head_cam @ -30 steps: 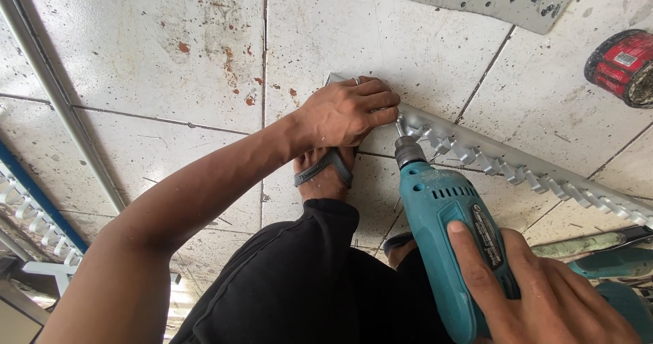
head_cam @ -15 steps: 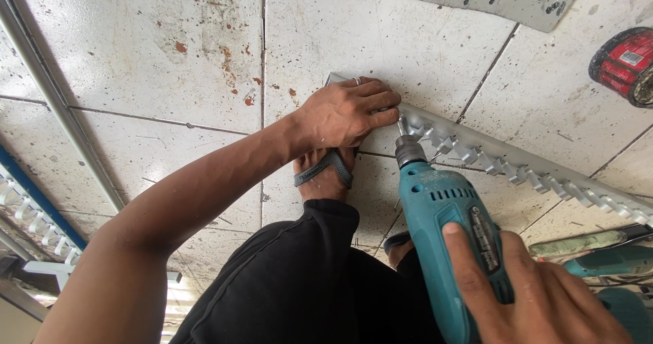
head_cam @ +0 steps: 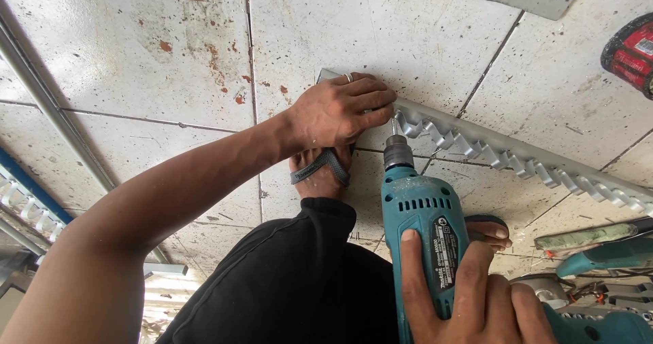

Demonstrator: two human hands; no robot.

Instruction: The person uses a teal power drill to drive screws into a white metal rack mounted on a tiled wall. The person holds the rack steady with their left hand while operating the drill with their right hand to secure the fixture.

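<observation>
On my far left I see a grey metal bar [head_cam: 47, 106] lying slantwise across the tiled floor [head_cam: 136, 52], unchanged from half a second back. Moving in, my left hand [head_cam: 340, 109] presses flat on the near end of the serrated metal strip [head_cam: 517, 157], fingers spread over it, just as it did before; it has not shifted. Below it, my foot in a grey-strapped sandal [head_cam: 320, 170] sits on the tile. Next comes the teal drill [head_cam: 422, 228]: its bit touches the strip just right of my left fingertips. Compared with the earlier frame the drill stands almost where it was, perhaps a shade nearer the hand. My right hand [head_cam: 469, 296] is wrapped tight around the drill body, index finger stretched along its side, same grip as before. Further right the strip runs off toward the edge, and a red tool [head_cam: 629, 52] lies in the upper right corner, slightly further out of frame now.
</observation>
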